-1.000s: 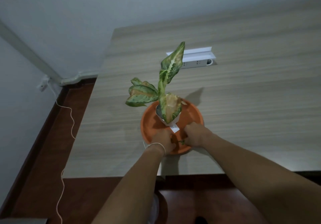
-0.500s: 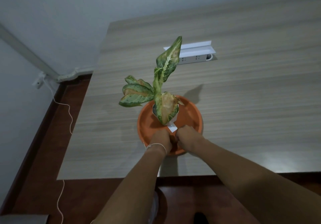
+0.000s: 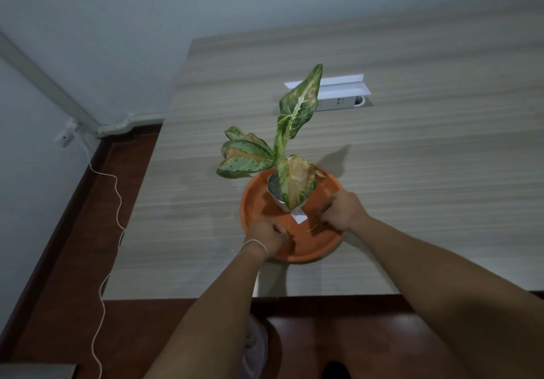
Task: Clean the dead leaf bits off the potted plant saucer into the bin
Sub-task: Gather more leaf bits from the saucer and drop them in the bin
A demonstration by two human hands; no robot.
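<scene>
1. The wooden table (image 3: 412, 172) spreads out beneath both hands and carries everything they work on.
2. The orange saucer (image 3: 253, 202) sits near the table's front edge, with both hands over its near half.
3. The potted plant (image 3: 290, 181) stands on the saucer just beyond the hands, its white pot between them and slightly farther away.
4. The right hand (image 3: 343, 211) is curled over the saucer's right side, fingertips pinched down among the leaf bits; whether it has hold of any cannot be told.
5. The left hand (image 3: 266, 237) is a loose fist on the saucer's near left rim; anything inside it is hidden.
6. A few yellowish leaf bits (image 3: 313, 227) lie on the saucer floor just left of the right hand.
</scene>
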